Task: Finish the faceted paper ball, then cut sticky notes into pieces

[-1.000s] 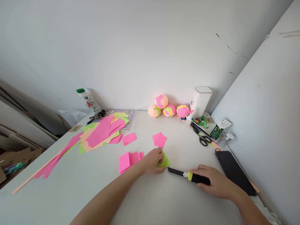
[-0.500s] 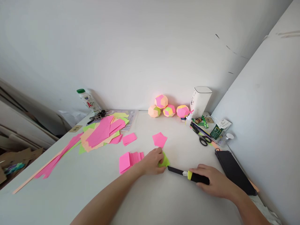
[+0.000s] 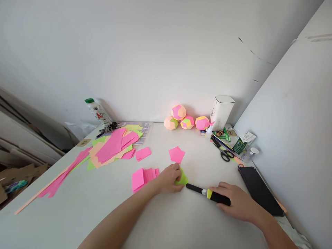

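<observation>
At centre, left hand [image 3: 169,178] grips half-hidden green paper [image 3: 184,178], right hand [image 3: 236,200] a knife [image 3: 209,194].

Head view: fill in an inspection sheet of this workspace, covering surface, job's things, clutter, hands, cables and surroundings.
Surface: white table, partly covered by coloured sheets.
Job's things: green paper; knife, its tip at the paper's corner.
Clutter: pink paper stack, scissors, black case, four paper balls.
Hands: left hand holds the green paper; right hand grips the knife.
Cables: none clearly made out.
Surroundings: white wall behind the table.
</observation>
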Motion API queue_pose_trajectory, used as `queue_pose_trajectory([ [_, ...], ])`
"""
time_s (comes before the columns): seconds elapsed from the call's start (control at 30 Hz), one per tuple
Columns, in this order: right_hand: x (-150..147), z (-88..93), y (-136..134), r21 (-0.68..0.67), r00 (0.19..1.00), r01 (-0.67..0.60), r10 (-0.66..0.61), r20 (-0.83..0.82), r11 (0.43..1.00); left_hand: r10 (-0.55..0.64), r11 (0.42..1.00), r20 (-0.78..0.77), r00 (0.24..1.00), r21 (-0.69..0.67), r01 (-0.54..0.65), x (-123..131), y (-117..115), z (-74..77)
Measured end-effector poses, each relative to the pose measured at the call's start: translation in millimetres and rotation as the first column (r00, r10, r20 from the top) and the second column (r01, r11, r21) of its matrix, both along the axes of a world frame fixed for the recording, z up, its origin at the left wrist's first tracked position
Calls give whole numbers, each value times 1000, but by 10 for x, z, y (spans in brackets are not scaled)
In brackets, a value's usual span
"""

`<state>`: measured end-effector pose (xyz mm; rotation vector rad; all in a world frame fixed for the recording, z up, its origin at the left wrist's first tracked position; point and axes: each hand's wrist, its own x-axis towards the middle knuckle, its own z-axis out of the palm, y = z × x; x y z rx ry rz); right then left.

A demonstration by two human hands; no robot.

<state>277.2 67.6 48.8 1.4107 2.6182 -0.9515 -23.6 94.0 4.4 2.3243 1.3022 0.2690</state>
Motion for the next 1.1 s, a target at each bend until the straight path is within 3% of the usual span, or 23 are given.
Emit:
queue_pose_trajectory([
  [0.87,-111,-130,-140,76,998,-14,9,64,997,6,1000,-35,999,13,-5,16,-6,58],
  [1.1,-122,-104,-196,81,996,-22,15,91,996,60,992,-150,987,-99,-75,59,-85,187],
])
